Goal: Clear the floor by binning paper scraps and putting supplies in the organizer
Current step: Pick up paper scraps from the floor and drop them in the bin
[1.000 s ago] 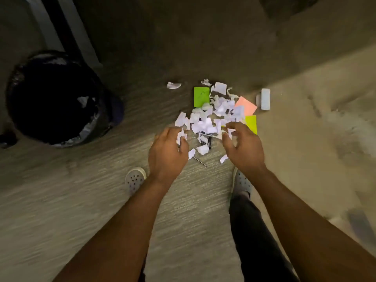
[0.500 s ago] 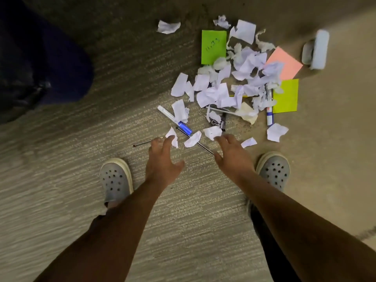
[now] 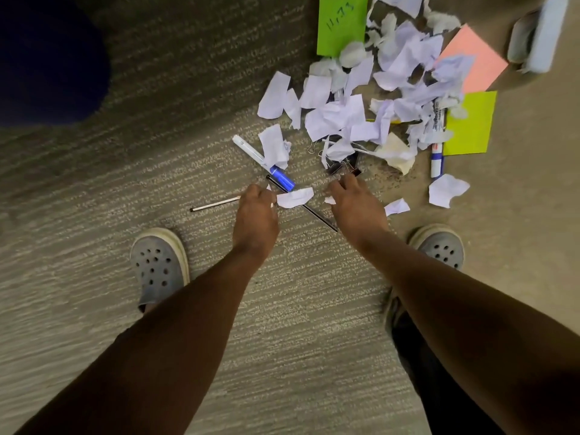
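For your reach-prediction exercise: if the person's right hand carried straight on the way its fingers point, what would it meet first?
Most likely the black binder clips, which lie just beyond the right hand; its fingertips may already touch one, though height is unclear.

Bare carpet [image 3: 94, 189] open across left and lower frame; paper scraps [image 3: 342, 114] crowd upper right, pens [image 3: 282, 178] and binder clips [image 3: 343, 166] tangled underneath; shoes [image 3: 158, 265] flank lower centre; dark bin [image 3: 47, 58] blocks upper left.
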Tool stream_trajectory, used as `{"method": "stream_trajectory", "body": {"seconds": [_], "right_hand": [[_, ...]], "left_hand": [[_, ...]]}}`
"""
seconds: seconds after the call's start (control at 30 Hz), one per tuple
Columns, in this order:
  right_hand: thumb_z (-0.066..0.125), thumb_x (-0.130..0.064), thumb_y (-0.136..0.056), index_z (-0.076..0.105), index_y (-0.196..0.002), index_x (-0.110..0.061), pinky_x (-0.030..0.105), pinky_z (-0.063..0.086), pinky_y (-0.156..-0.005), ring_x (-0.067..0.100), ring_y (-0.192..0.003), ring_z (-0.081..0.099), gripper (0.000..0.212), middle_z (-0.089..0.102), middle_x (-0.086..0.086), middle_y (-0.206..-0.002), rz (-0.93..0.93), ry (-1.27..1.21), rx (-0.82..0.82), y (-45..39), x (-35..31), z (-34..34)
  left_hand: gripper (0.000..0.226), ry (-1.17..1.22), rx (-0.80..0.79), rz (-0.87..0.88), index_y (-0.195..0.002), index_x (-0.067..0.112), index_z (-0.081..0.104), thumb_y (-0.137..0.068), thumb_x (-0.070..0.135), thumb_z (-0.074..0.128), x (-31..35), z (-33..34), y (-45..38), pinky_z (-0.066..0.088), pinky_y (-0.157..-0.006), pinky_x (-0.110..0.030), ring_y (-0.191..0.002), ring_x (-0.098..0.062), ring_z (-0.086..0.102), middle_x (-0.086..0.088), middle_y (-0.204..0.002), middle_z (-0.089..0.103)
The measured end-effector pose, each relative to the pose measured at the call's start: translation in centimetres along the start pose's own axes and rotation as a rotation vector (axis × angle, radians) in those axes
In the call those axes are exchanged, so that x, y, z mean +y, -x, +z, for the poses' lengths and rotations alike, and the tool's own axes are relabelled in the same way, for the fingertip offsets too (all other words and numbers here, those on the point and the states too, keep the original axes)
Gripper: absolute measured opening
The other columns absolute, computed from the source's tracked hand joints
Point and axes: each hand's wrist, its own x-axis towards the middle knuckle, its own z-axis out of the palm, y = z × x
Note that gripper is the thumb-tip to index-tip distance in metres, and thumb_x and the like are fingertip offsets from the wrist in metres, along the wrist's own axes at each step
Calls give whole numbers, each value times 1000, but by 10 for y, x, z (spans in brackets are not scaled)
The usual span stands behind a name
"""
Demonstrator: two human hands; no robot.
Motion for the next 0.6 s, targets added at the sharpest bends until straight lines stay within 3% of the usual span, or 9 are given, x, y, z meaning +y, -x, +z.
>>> {"method": "stream_trajectory", "body": {"seconds": [0.1, 0.2, 0.3, 0.4, 0.5, 0.6], "right_hand": [[51, -9, -88, 45, -115, -11, 39, 45, -69, 33, -101, 50, 28, 56, 15, -113, -1, -112, 14, 7, 0, 0], [48, -4, -86, 46, -118, -10, 35, 38, -65, 33, -96, 52, 33, 59, 17, -110, 39, -194, 76, 21, 3, 0], [43, 0, -88, 48, -122, -11, 33, 37, -68, 31, -97, 53, 36, 60, 17, -113, 162, -235, 135, 38, 15, 5], [47, -24, -97, 46, -119, -13, 34, 40, -68, 31, -100, 53, 25, 60, 15, -113, 358, -269, 173, 52, 34, 12], [55, -48, -91, 37, -129, -14, 41, 48, -83, 32, -112, 51, 54, 55, 15, -125, 532, -279, 112, 58, 54, 14], [61, -56, -84, 28, -135, -17, 41, 50, -85, 33, -116, 52, 73, 51, 16, -132, 527, -315, 95, 58, 62, 16]], "left_hand": [[17, 49, 6, 32, -99, 1, 60, -82, 0, 56, 1, -5, 5, 45, -85, -39, -101, -30, 52, -17, -110, 54], [15, 74, 25, 79, -92, 4, 54, -79, -2, 55, 9, -9, 7, 40, -72, -36, -91, -29, 50, -15, -102, 53], [17, 15, 47, 174, -98, 4, 56, -82, -1, 50, 15, -6, 7, 40, -67, -37, -87, -34, 52, -18, -100, 55], [23, -85, 9, 217, -113, 9, 56, -93, 16, 47, 23, -1, 2, 46, -67, -40, -89, -35, 55, -20, -109, 54], [36, -242, -60, 231, -123, 17, 49, -93, 38, 54, 29, 5, -7, 47, -66, -38, -94, -31, 55, -18, -116, 52], [45, -343, -145, 248, -126, 16, 47, -88, 33, 64, 29, 11, -12, 49, -68, -39, -101, -32, 55, -17, -124, 49]]}}
